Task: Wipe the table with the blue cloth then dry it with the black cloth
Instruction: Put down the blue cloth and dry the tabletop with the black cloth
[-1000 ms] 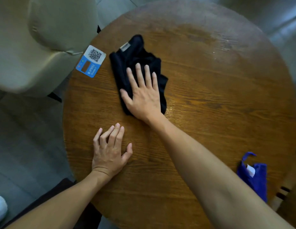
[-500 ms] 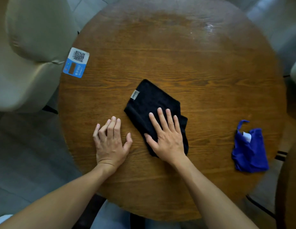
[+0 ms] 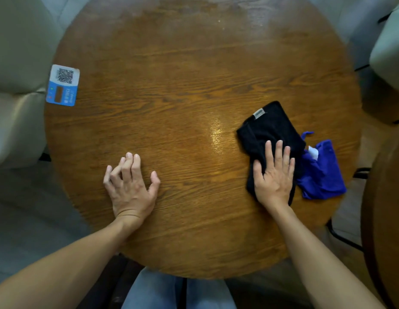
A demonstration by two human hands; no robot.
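The right hand (image 3: 274, 175) lies flat, fingers spread, pressing the folded black terry cloth (image 3: 270, 134) onto the round brown wooden tabletop (image 3: 171, 85) at the right of the frame. It grips nothing; the palm only pins the cloth down. The left hand (image 3: 130, 184) rests open on the bare wood at lower centre, fingers loosely curled, holding nothing.

The crumpled blue cloth (image 3: 321, 172) sits at the right edge of the frame, touching the black cloth's right side. The likely trouble is there: one more push rightward could shove the blue cloth off the rim, or drag its probably damp fabric back over wood just dried. A glossy patch at centre may be moisture not yet dried.

Half a second ago the black cloth lay at the frame's centre, just beside the left hand and well apart from the blue cloth; it has swept rightward since. The left hand has hardly moved. The blue-and-white QR sticker (image 3: 63, 85) remains at the upper left.
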